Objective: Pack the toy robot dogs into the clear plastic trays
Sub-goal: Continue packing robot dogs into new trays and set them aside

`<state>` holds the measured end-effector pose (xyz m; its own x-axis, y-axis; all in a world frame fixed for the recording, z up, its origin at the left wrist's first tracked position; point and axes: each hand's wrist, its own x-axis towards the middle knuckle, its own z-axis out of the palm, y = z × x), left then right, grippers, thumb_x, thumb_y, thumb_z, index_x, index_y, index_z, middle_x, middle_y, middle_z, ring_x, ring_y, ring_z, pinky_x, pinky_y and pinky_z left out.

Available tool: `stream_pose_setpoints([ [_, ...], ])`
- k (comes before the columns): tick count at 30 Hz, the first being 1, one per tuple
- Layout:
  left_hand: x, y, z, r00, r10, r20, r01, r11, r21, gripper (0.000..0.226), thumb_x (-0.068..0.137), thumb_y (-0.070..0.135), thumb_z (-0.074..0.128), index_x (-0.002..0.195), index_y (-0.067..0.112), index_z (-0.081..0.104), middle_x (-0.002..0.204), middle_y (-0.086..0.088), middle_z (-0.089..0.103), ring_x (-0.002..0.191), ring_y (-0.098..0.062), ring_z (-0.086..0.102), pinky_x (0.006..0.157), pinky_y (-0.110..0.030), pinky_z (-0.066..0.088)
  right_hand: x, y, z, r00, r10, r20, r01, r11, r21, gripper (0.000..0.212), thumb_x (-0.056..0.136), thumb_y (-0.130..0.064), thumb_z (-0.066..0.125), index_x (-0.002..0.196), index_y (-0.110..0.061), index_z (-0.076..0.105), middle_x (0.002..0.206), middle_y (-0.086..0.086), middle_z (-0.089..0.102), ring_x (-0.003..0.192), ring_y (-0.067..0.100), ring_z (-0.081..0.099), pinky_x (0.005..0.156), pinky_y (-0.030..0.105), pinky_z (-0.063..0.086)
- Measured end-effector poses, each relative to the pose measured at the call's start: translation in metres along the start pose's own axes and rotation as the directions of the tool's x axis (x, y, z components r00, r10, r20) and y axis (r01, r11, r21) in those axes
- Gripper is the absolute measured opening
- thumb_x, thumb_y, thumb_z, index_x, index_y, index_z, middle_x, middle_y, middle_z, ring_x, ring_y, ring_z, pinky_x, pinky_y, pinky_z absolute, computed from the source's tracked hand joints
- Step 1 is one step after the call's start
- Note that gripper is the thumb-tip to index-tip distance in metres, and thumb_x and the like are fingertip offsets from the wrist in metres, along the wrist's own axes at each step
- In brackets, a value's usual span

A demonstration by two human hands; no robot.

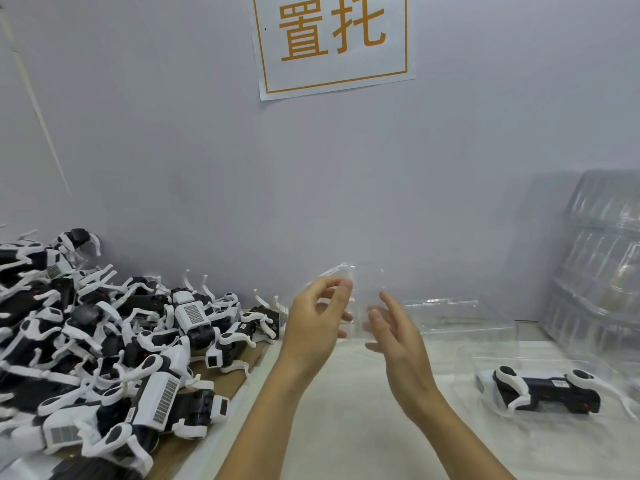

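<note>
Left grip [317, 320]: my thumb and fingertips pinch one clear plastic tray [349, 299], raised over the bench [346, 410]. Right grip [394, 336]: fingers spread, beside the tray; contact unclear.

Packed: one robot dog [545, 389] in a tray near the bench's right edge. Left to pack, by my count: the heap of loose dogs [114, 344] crowding the left edge.

Also: tray stack [599, 258] at the far right corner; flat trays [453, 315] along the back edge; wall sign [332, 43]. Nothing blocks the middle.
</note>
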<state>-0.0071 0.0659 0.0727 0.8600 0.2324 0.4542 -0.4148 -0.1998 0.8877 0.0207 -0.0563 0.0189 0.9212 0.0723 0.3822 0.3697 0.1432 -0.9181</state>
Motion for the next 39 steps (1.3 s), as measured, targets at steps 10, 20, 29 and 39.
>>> stream_pose_setpoints([
  [10, 0.008, -0.022, -0.021, 0.960, 0.109, -0.258, -0.042, 0.967, 0.252, 0.018, 0.094, 0.012, 0.061, 0.100, 0.026, 0.070, 0.101, 0.010, 0.069, 0.099, -0.010, 0.061, 0.082, -0.020, 0.051, 0.014, 0.000, -0.018, 0.937, 0.339, -0.084, -0.282, 0.876, 0.391, 0.032, 0.097, 0.005, 0.051, 0.118, -0.016, 0.062, 0.106, 0.008, 0.074, 0.087, 0.027, 0.074, 0.060, 0.026, 0.051],
  [20, 0.005, -0.072, -0.049, 0.781, -0.601, -0.172, 0.520, 0.777, -0.354, 0.029, 0.094, 0.001, 0.058, 0.116, 0.020, 0.060, 0.105, -0.003, 0.063, 0.081, -0.023, 0.060, 0.065, -0.031, 0.045, 0.020, 0.014, -0.024, 0.870, 0.486, -0.078, -0.422, 0.819, 0.389, 0.035, 0.096, 0.008, 0.048, 0.130, 0.003, 0.053, 0.114, 0.018, 0.067, 0.077, 0.027, 0.074, 0.063, 0.025, 0.055],
  [29, 0.007, -0.071, -0.056, 0.813, -0.473, -0.340, 0.484, 0.873, -0.058, 0.024, 0.093, 0.014, 0.064, 0.114, 0.024, 0.061, 0.100, 0.000, 0.059, 0.090, -0.021, 0.054, 0.080, -0.035, 0.044, 0.009, 0.005, -0.018, 0.931, 0.203, -0.304, -0.254, 0.957, -0.139, 0.042, 0.095, -0.006, 0.043, 0.131, -0.020, 0.060, 0.128, -0.005, 0.061, 0.118, 0.013, 0.054, 0.103, 0.030, 0.042],
  [39, 0.009, -0.066, -0.057, 0.779, -0.439, -0.448, 0.445, 0.890, -0.099, 0.009, 0.093, 0.012, 0.057, 0.094, 0.014, 0.065, 0.094, -0.009, 0.065, 0.078, -0.021, 0.056, 0.072, -0.036, 0.050, 0.007, 0.008, -0.016, 0.954, -0.030, -0.299, -0.075, 0.940, -0.331, 0.043, 0.090, 0.000, 0.045, 0.122, -0.020, 0.065, 0.123, -0.006, 0.064, 0.100, 0.011, 0.054, 0.090, 0.028, 0.048],
])
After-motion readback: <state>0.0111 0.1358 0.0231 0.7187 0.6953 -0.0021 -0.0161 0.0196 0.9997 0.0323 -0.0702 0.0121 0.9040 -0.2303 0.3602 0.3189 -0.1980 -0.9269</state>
